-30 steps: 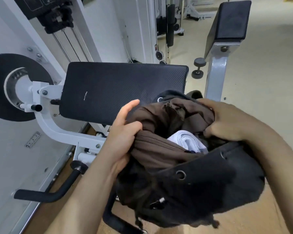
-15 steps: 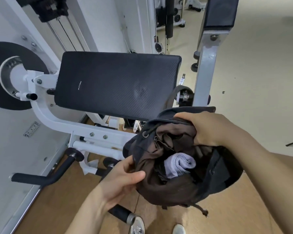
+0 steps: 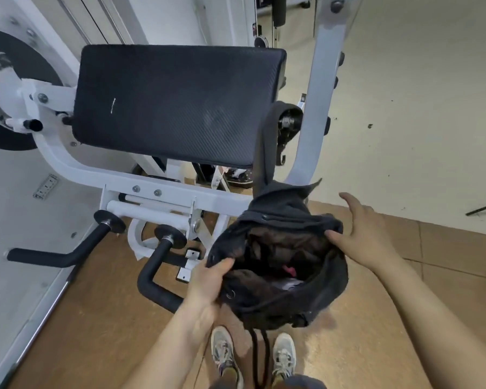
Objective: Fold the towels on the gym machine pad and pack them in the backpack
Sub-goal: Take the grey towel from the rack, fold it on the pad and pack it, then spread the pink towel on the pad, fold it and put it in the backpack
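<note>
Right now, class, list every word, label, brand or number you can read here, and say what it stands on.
None can be read.
Small plate on the white side panel: too small and blurred.
Sticker on the machine frame: blurred.
White mark on the pad: seemingly a scuff, not lettering.
The backpack: no lettering visible.

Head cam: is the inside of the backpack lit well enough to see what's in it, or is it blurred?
Head view: backpack interior in deep shadow, contents mostly indistinct, only a pink scrap and pale cloth show; picture slightly soft throughout; wide-angle lens bows the machine frame near the edges.
</note>
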